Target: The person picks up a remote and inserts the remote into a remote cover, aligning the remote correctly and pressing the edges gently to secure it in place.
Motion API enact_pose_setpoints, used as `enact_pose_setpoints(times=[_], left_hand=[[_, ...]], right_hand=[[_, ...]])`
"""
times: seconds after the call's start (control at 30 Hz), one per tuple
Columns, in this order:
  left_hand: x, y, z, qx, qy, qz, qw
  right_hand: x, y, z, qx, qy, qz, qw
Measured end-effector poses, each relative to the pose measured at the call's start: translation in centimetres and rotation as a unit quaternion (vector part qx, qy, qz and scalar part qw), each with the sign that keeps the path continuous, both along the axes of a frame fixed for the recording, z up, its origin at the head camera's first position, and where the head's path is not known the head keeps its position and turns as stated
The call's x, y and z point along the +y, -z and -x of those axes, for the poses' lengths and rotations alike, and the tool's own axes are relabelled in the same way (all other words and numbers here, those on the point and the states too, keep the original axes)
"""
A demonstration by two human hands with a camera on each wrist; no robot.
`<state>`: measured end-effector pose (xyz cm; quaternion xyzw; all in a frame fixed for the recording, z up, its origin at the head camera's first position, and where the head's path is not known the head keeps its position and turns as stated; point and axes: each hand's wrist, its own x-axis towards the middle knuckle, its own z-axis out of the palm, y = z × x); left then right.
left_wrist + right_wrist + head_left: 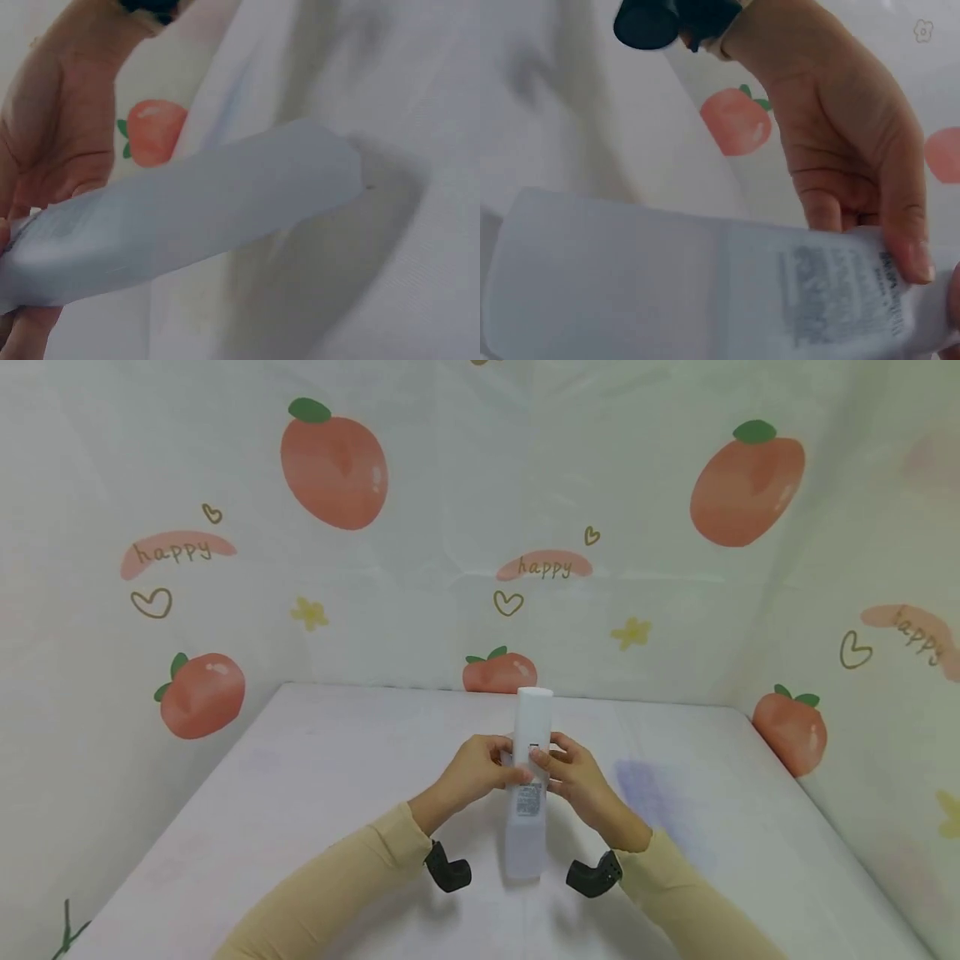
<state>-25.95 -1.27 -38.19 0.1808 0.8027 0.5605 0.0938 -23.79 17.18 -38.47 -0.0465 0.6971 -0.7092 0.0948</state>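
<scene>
Head view: 2 hands, left hand [471,772] and right hand [574,774], clasped round the upper middle of the white bottle [527,793], upright above the table [300,777]. Cap apparently on; opening seemingly not begun.

walls [420,610]: white sheet w/ peach print, "happy", hearts, flowers | table [300,777]: white cloth | light: soft, even
</scene>
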Motion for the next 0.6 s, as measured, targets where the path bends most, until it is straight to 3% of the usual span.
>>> enact_pose_setpoints(times=[0.13,0.23,0.4,0.6], left_hand=[[-0.2,0.5,-0.5,0.005,-0.006,0.001,1.0],[-0.6,1.1,-0.5,-0.035,-0.012,-0.065,0.9972],[-1.0,1.5,-0.2,-0.091,-0.018,-0.156,0.9833],[-0.5,1.3,0.3,-0.113,-0.087,-0.174,0.9743]], right_hand=[[0.0,-0.4,0.2,0.018,-0.003,-0.027,0.999],[-0.1,-0.7,0.4,0.025,0.022,-0.021,0.999],[-0.4,-1.0,0.6,0.016,0.047,-0.011,0.999],[-1.1,-0.7,0.7,0.032,0.03,-0.046,0.998]])
